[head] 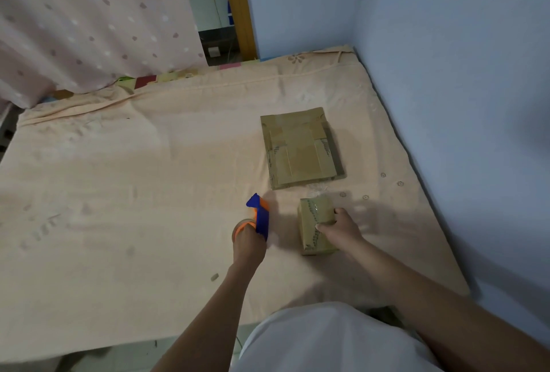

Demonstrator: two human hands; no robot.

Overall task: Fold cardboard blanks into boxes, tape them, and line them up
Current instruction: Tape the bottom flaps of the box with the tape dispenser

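1. We take the stack of flat cardboard blanks (pixel 302 148) as our landmark. It lies on the bed (pixel 134 178), toward the wall side.
2. We locate the folded box (pixel 314 224) just nearer to us than the stack, apart from it by a narrow strip of sheet. Clear tape runs over its top and down its far end.
3. We hold the box with the right hand (pixel 339 228). The thumb lies on the top face and the fingers (pixel 339 211) curl round the far right edge, so the grip is closed on the box.
4. We hold the tape dispenser (pixel 257 215) in the left hand (pixel 248 245), to the left of the box and nearer to us than the stack. The fingers are wrapped round its handle; its blue nose points away from us.
5. We judge the box light and hollow. Its walls are stiff along the creases but will likely dent under pressure on a face centre.
6. We recommend gripping across two opposite side walls near the edges, not on the glossy tape, which is likely slippery.
7. We note that the bed is soft, so the box may tilt when pressed down.
8. We judge taping nearly complete; lining up is not yet done.
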